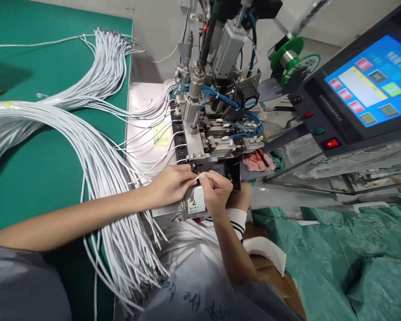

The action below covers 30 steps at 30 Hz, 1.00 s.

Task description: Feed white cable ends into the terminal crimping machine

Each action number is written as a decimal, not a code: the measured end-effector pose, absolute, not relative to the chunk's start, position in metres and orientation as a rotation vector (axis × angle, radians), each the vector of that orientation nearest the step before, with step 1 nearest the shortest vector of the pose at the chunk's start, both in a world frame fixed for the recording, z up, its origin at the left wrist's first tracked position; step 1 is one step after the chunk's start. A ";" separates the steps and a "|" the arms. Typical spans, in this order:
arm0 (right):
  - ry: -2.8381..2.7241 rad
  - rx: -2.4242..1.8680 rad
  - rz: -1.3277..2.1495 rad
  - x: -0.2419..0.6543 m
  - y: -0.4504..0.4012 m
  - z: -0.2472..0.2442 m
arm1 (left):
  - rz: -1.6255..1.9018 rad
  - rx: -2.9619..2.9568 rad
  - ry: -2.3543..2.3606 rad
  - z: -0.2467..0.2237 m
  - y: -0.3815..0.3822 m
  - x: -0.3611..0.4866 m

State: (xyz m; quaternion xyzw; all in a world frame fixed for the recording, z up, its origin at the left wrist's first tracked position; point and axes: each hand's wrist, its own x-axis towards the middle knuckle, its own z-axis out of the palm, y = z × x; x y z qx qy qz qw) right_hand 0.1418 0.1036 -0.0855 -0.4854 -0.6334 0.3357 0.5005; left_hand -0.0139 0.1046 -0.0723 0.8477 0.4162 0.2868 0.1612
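My left hand (172, 185) is closed in a pinch on a thin white cable at the front edge of the bench machine (195, 147). Close against it, my right hand (217, 189) pinches the end of that cable between thumb and fingertips. The fingers hide most of the cable end. Just below both hands is a small box with a white label (195, 201). Several white cables (147, 147) run from the machine's row of black holders (181, 154) toward the left.
A thick bundle of white cables (96, 165) hangs over the green table (63, 156). Another bundle (110, 62) lies at the back. To the right are a touchscreen panel (370, 84), a green wire spool (292, 58) and green plastic sheeting (337, 254).
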 end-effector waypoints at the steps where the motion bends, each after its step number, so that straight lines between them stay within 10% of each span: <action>1: -1.511 -1.196 0.814 0.141 0.104 -0.088 | 0.775 2.412 1.158 -0.073 0.105 -0.014; 13: -1.403 -1.292 1.300 0.166 0.135 -0.137 | 0.041 2.743 1.264 -0.075 0.114 -0.017; 30: -1.389 -1.284 1.473 0.169 0.141 -0.141 | 0.091 2.735 1.185 -0.073 0.117 -0.015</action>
